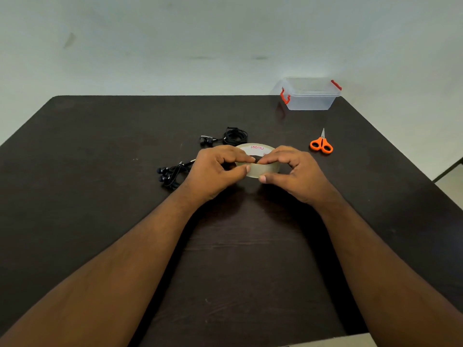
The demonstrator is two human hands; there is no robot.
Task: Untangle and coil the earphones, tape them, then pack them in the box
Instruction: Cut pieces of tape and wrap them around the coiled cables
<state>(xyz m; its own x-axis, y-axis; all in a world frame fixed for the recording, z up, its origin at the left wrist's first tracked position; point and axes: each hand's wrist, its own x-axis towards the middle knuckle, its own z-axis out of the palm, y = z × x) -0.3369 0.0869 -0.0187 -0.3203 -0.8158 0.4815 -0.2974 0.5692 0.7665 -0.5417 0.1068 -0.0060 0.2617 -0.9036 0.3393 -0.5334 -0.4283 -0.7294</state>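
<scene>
from the head view: both hands on the roll of tape [260,160], just above the dark table [100,196]. left hand [215,171] fingers pinched on the near edge of the roll, right hand [293,174] fingers curled round it, thumb below. coiled earphones [234,136] lying just behind the roll, a second, messier bunch of earphones [172,172] just left of the left hand. scissors [321,144] to the right, open box [310,93] at the far right corner. probably hunting for the loose end of the tape. best to scrape slowly with a nail, hold the roll steady, pull out a short strip, keep it from folding onto itself.
</scene>
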